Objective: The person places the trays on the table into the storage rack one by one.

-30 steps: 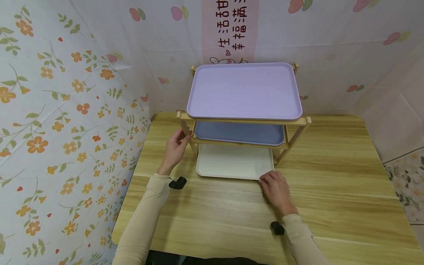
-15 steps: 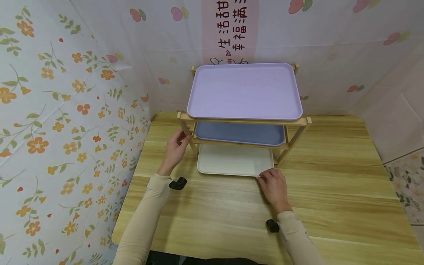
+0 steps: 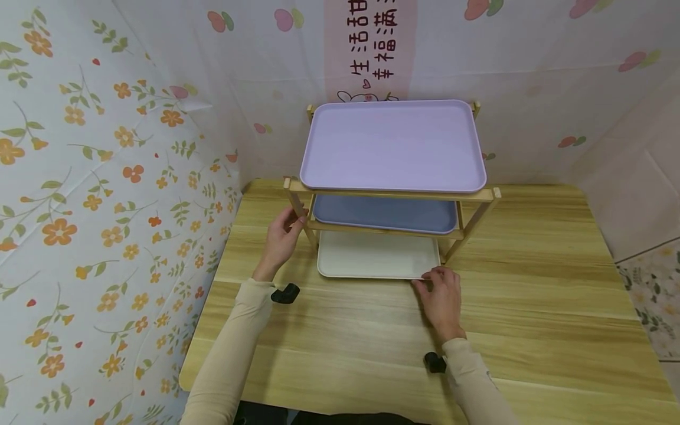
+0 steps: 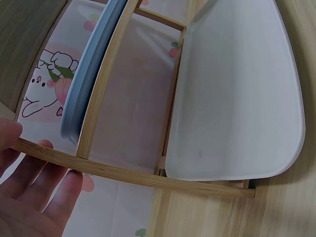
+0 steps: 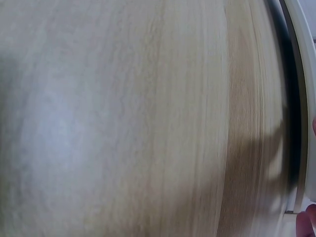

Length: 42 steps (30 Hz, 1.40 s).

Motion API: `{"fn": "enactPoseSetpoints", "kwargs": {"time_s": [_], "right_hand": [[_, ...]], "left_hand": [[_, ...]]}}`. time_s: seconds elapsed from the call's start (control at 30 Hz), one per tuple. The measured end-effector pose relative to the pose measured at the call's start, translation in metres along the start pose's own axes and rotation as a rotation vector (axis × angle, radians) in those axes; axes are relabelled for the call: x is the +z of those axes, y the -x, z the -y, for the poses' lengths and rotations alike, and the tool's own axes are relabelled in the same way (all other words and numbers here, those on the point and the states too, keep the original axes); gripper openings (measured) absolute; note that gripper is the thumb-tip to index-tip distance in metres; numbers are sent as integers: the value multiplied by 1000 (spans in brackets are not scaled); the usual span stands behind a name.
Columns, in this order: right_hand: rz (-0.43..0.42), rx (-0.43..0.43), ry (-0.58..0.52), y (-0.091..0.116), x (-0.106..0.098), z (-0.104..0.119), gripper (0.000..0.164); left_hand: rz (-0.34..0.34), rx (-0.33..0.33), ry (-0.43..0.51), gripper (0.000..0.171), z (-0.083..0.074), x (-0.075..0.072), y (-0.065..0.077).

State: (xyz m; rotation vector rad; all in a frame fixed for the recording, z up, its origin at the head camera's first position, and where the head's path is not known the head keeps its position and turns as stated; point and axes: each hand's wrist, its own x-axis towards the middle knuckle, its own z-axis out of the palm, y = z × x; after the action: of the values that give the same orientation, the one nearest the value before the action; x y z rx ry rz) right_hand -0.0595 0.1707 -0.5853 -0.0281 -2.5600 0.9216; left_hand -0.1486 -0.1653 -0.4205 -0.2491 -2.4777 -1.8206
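A wooden rack (image 3: 472,218) with three tiers stands on the table. Its top tier bears a lilac tray (image 3: 393,147), the middle one a blue tray (image 3: 385,213). On the lowest tier a white tray (image 3: 378,255) sticks out at the front. My left hand (image 3: 280,241) grips the rack's left front leg; in the left wrist view the fingers (image 4: 66,195) lie behind the wooden bar and the thumb in front. With thumb and fingers, my right hand (image 3: 443,300) pinches the white tray's front rim near its right corner. Only fingertips (image 5: 305,224) of it show in the right wrist view.
The wood-grain table (image 3: 361,348) extends in front of the rack and to both sides. A patterned cloth (image 3: 265,71) hangs behind, and a flowered one (image 3: 122,206) closes off the left side.
The white tray has slid a little further back into the rack, my right hand moving forward with it. My left hand has stayed on the leg.
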Motion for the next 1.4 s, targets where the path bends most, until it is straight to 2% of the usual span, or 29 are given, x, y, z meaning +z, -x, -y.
{"fn": "enactPoseSetpoints", "kwargs": {"time_s": [0.4,0.9,1.4], "right_hand": [[23,137,64,-2,2,5,28],[53,327,-47,-14,7,13,27],[80,409,-95,-31,12,16,28]], "left_hand": [[2,-4,11,35,2,0,0],[7,-1,11,36,2,1,1],[1,5,8,36,2,1,1]]}}
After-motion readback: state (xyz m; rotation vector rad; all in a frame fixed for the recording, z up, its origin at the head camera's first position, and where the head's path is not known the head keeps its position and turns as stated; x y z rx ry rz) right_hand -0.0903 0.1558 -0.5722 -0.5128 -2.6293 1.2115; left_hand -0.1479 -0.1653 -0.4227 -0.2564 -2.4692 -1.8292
